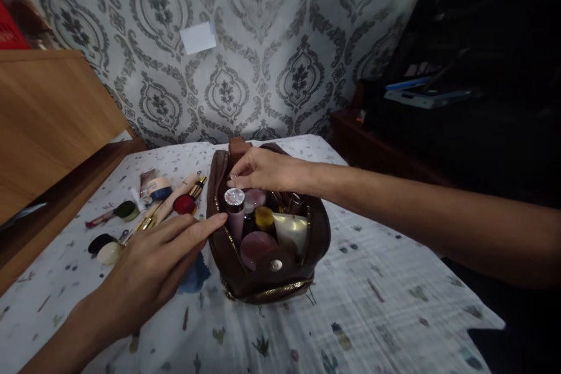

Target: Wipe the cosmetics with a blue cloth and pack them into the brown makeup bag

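Observation:
A brown makeup bag (322,234) stands unzipped on the patterned cloth. In it are a bottle with a sparkly silver cap (235,197), a round pink container (258,248), a yellow-capped item (264,218) and a pale gold tube (291,231). My right hand (258,170) reaches over the bag's back left part, thumb and fingers pinched together; what they hold, if anything, is hidden. My left hand (169,254) is open, its index finger stretched to the bag's left rim, beside the silver-capped bottle. A blue item (196,276) shows partly beneath this hand.
Left of the bag lie several cosmetics, among them a cream jar with a blue base (159,188), a red round item (184,204) and a dark green round item (126,210). A wooden panel (56,105) borders the cloth (372,315) at left. Patterned wallpaper (263,70) rises behind.

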### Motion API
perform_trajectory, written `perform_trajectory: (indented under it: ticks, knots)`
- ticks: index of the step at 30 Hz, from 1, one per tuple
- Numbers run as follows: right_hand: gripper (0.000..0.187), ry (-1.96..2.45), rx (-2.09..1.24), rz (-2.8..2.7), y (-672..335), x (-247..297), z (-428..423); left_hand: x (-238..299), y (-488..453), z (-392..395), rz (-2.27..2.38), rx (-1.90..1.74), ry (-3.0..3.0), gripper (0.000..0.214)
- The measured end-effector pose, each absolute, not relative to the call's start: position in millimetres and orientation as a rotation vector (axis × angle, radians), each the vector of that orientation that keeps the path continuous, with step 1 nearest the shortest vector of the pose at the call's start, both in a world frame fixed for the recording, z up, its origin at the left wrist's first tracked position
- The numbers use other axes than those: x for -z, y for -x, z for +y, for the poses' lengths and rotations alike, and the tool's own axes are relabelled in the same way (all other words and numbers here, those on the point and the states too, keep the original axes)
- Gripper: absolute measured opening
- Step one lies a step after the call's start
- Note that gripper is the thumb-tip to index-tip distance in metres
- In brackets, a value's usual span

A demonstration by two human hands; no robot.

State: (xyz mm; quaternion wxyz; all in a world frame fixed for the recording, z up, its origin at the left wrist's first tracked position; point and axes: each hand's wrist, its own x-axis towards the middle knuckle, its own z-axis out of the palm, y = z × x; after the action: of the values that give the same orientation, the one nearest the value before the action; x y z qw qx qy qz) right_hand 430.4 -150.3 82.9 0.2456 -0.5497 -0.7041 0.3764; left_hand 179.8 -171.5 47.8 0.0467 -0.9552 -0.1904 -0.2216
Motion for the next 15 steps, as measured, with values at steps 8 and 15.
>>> perform_trajectory:
  ticks: [8,15]
  knots:
    - [0.02,1.439,-1.223,-1.75,-433.3,-77.6,-152.8,-49.9,-190.0,-172.8,-0.515,0.683,2.869,0.043]
    - [0.037,1.248,-1.308,-1.913,-439.1,-73.4,-160.6,-48.9,-191.5,-173.9,-0.518,0.66,2.841,0.042]
